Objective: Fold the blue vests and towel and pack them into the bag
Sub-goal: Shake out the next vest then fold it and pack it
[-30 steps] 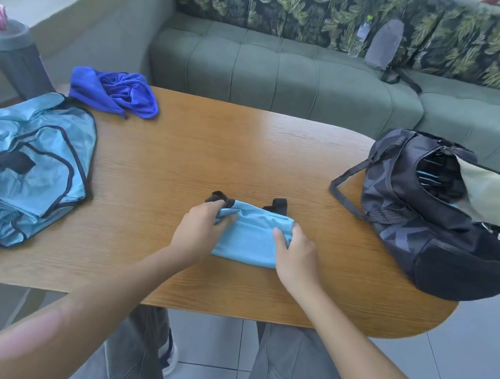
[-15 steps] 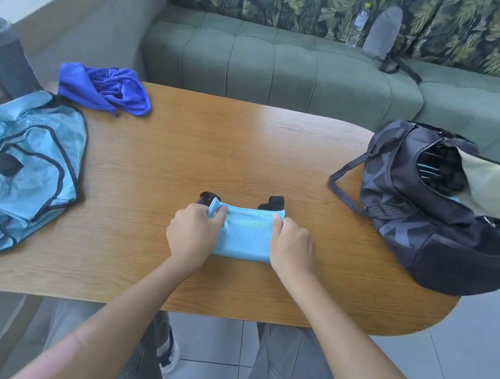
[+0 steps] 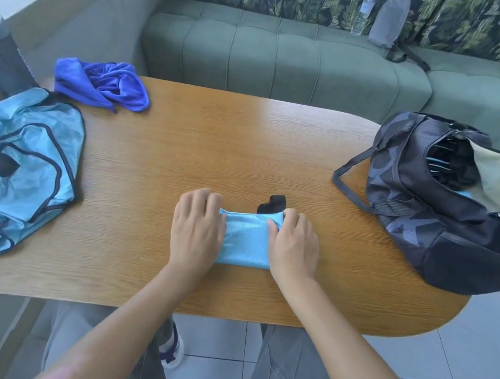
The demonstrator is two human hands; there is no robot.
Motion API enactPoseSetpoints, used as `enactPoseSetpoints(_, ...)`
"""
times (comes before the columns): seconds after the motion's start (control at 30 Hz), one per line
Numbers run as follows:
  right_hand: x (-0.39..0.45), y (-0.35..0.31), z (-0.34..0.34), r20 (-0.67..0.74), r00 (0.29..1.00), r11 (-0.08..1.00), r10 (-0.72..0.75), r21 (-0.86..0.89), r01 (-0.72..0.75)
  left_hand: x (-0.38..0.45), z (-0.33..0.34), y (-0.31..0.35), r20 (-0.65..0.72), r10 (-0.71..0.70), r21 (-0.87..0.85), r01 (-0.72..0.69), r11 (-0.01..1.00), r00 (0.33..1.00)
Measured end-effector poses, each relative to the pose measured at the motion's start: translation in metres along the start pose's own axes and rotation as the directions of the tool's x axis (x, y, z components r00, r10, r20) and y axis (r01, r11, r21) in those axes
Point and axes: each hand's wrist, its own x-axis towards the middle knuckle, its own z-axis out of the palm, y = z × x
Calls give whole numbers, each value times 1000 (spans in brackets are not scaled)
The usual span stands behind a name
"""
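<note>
Head view: both hands (image 3: 245, 236) grip folded vest (image 3: 245, 241) near table's (image 3: 248, 144) front edge.

A folded vest (image 3: 245, 239) lay near the table's (image 3: 248, 144) front edge, between both hands; the bag (image 3: 430, 213) sat at the right end (loose vests (image 3: 17, 158) opposite), the towel (image 3: 103, 84) at the far-left corner.
</note>
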Motion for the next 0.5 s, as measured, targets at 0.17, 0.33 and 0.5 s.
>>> enactPoseSetpoints(0.17,2,3,-3,63,998,980,25,193,-37,22,1,-14,350,474,-128,-460,879,808)
enactPoseSetpoints(0.33,21,5,-20,378,909,863,174,387,-326,61,-14,-17,722,297,-235,-182,955,625)
enactPoseSetpoints(0.5,28,11,-29,444,892,761,86,548,-346,94,-18,-10,875,230,-206,-102,973,426)
